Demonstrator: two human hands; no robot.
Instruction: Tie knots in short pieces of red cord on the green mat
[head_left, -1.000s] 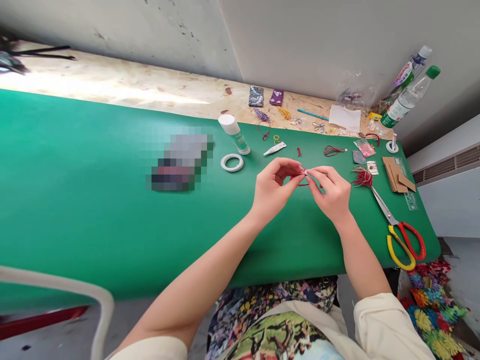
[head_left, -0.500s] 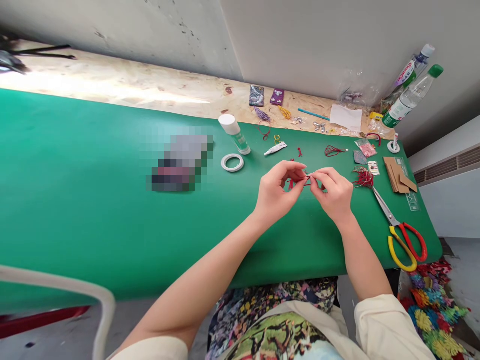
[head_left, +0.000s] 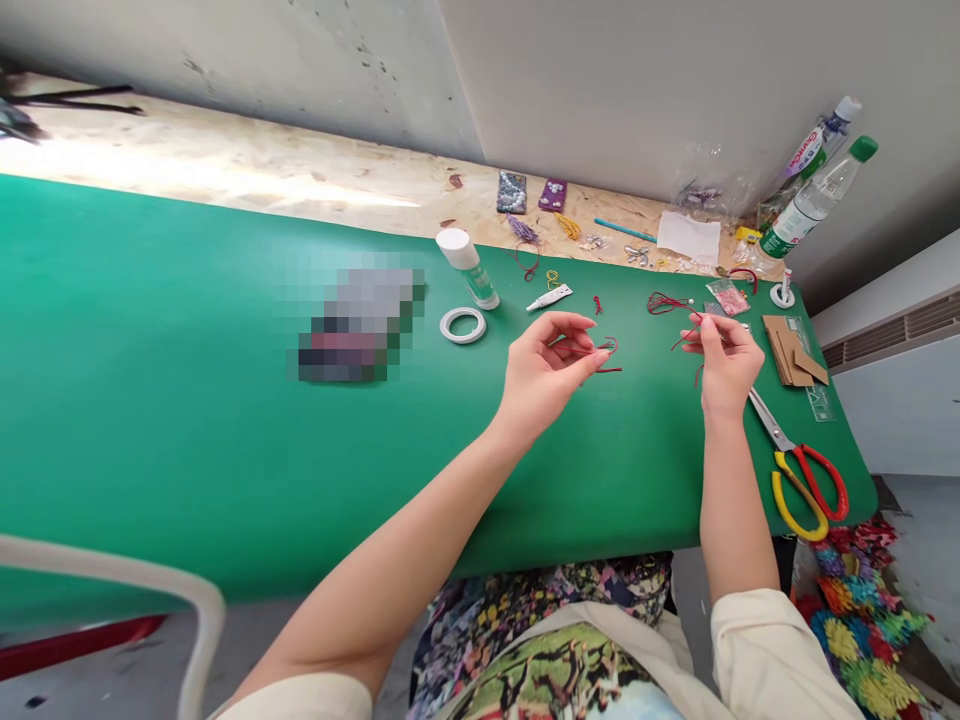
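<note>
My left hand [head_left: 551, 365] is closed in a pinch on a thin red cord [head_left: 609, 370]. Its short ends stick out past thumb and forefinger, and a small loop shows above them. Apart from it, to the right, my right hand [head_left: 727, 362] pinches red threads [head_left: 684, 338] that hang from its fingertips. Whether these come from the red tassel seen earlier at that spot cannot be told, since the hand covers it. A looped red cord [head_left: 664, 303] with a white bead lies just beyond the right hand. The scissors [head_left: 784, 445] with red and yellow handles rest beside the right wrist.
A glue stick [head_left: 469, 270], a roll of white tape [head_left: 463, 326] and a small white tube [head_left: 550, 297] lie left of the hands. Brown card pieces [head_left: 784, 350] are at the right edge. Bottles [head_left: 814, 200] stand in the back corner.
My hands have come apart. The right hand has moved right, over the spot where the red tassel lay, and the left has shifted slightly left, keeping the red cord.
</note>
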